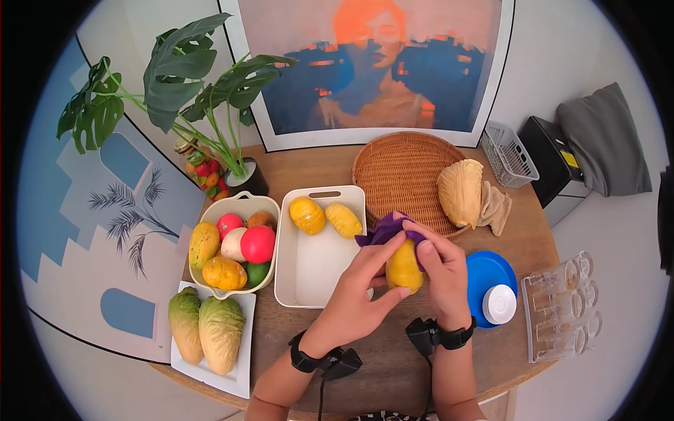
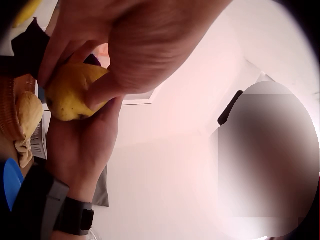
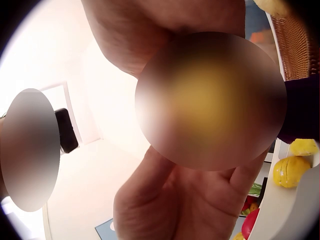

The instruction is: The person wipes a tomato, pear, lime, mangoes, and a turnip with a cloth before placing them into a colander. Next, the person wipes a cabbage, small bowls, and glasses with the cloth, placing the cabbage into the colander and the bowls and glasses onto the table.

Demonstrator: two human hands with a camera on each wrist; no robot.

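Over the table, both hands hold a yellow mango-like fruit (image 1: pixel 404 269) between them. My left hand (image 1: pixel 365 281) grips it from the left, its thumb pressed along the fruit's lower end and its fingers reaching over the top. From the right, my right hand (image 1: pixel 442 270) holds a purple cloth (image 1: pixel 385 230) against the fruit's upper side, the cloth bunched under the fingers. In the left wrist view the yellow skin (image 2: pixel 70 95) shows small dark spots. A blurred patch covers the fruit in the right wrist view, while a dark fold of cloth (image 3: pixel 300 107) hangs beside it.
Left of the hands, a white tray (image 1: pixel 309 274) carries two yellow fruits (image 1: pixel 307 215). Beyond it stand a fruit bowl (image 1: pixel 199 272) and a plate (image 1: pixel 242 354) of cabbages. A wicker basket (image 1: pixel 393 175) lies behind; a blue plate (image 1: pixel 484 270) and a glass rack (image 1: pixel 544 337) sit right.
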